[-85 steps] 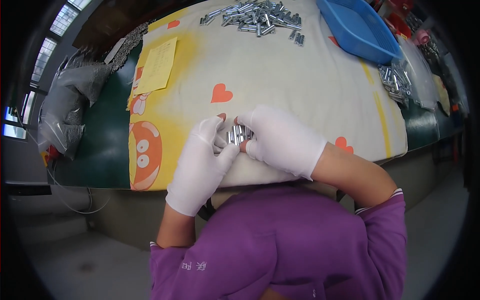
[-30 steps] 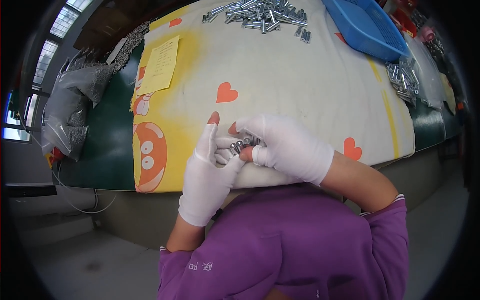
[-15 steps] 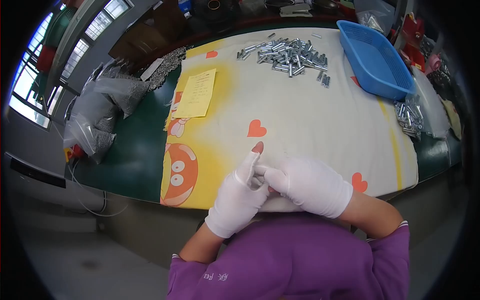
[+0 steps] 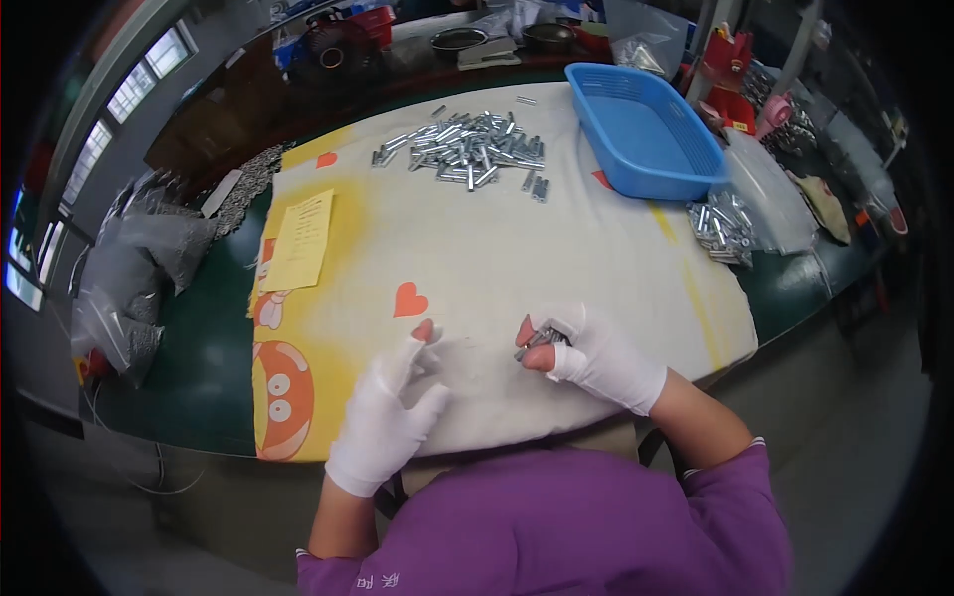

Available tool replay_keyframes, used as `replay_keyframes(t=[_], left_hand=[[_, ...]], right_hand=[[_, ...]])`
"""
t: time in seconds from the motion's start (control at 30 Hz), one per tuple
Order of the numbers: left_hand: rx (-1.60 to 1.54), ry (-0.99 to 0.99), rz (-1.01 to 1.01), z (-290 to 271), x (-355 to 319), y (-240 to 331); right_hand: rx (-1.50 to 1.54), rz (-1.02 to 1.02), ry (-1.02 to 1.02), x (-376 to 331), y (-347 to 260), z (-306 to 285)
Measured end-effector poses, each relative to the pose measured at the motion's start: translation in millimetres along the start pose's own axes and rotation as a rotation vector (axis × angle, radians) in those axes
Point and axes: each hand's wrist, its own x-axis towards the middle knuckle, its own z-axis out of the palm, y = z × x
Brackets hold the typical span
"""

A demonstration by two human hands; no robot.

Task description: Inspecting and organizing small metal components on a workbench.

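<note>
A: Head view: our hands, joined half a second ago, are now apart. Right hand (image 4: 596,360) grips small metal pieces (image 4: 538,341) over the cloth (image 4: 497,248).

B: Left hand (image 4: 391,415) lies open and empty beside it; we judge the pieces passed rightward.

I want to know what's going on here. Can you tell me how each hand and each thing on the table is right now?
Left hand: gloved, open, resting flat on the cloth, holding nothing.
Right hand: gloved, fingers closed on a few small metal pieces.
Pile of metal tubes: loose, scattered at the far side.
Blue basket: upright, looks empty.
Yellow paper sheet: lying flat.
Cloth: spread over the table.
</note>
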Motion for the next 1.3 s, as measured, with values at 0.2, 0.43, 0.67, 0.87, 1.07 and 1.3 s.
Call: replay_keyframes(t=[0.2,0.43,0.67,0.87,1.07,1.3], left_hand=[[-0.373,0.176,-0.208,-5.2,-0.7,-12.1],[-0.305,0.145,-0.284,11.3,10.6,-12.5],[-0.240,0.148,-0.268,14.9,6.6,-22.2],[-0.203,0.132,-0.259,12.5,4.9,-22.7],[-0.244,0.118,-0.249,13.0,4.6,-24.4],[-0.269,0.166,-0.240,15.4,0.6,-31.1]], right_hand=[[1.127,-0.061,0.498,-45.2,29.4,-56.0],[1.618,-0.231,0.761,-98.4,55.7,-84.5],[1.346,-0.268,1.059,-100.9,54.1,-89.8],[0.733,-0.338,1.036,-106.2,31.9,-140.7],[-1.255,-0.306,0.830,-86.3,-20.9,-252.4],[-1.431,0.564,0.102,-49.2,-57.8,-246.7]])
